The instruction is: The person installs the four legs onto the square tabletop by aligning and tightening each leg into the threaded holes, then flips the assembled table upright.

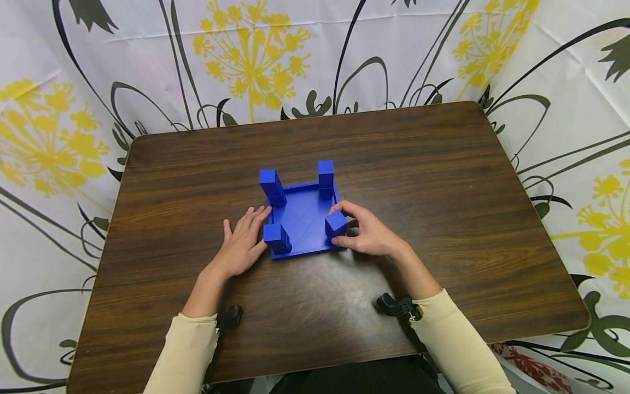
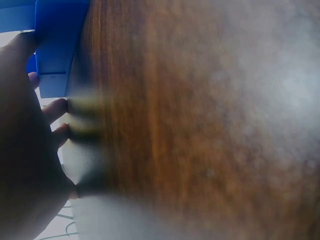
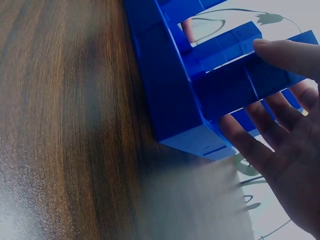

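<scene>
A shallow blue square tray with a low rim [image 1: 307, 253] lies on the table, a blue square post standing at each corner. My right hand [image 1: 369, 234] grips the near right post [image 1: 336, 225], thumb on its near side and fingers around the far side. In the right wrist view this post [image 3: 232, 85] shows a seam partway up. My left hand [image 1: 240, 246] lies along the tray's left side, fingers extended and fingertips at its edge. Beside its thumb rises the near left post [image 1: 276, 239]. The far left post [image 1: 272, 187] and far right post [image 1: 326, 179] stand untouched.
The dark wood-grain table [image 1: 433, 180] extends around the tray on all sides. White cloth with yellow and grey plant prints [image 1: 295, 60] hangs behind the table and at both sides. Black straps with small devices [image 1: 396, 305] sit on both wrists.
</scene>
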A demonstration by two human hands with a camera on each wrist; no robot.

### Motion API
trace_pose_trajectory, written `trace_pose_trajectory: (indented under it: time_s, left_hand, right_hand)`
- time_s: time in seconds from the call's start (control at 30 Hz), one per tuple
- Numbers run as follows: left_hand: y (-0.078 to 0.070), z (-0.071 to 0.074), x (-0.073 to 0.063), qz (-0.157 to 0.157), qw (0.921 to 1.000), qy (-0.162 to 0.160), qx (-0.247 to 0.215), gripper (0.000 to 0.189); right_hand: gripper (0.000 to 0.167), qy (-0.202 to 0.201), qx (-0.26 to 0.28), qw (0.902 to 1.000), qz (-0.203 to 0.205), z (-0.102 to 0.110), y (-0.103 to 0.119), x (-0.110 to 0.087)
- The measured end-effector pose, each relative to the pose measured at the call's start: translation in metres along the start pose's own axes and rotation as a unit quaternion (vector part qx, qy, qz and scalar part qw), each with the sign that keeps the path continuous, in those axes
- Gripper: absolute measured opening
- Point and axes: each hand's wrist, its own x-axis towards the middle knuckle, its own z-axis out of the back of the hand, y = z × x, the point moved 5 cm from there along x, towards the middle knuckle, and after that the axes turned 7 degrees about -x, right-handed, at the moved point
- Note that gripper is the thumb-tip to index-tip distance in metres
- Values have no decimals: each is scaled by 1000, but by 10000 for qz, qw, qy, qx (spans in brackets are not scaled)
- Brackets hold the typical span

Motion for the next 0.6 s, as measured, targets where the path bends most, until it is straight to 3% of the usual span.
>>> trace_pose_trajectory:
  time_s: [0.6]
  left_hand:
    - [0,1,-1,28,10000,38,-14,67]
  right_hand:
    - [43,-352,-118,9993,-74,0,0,1]
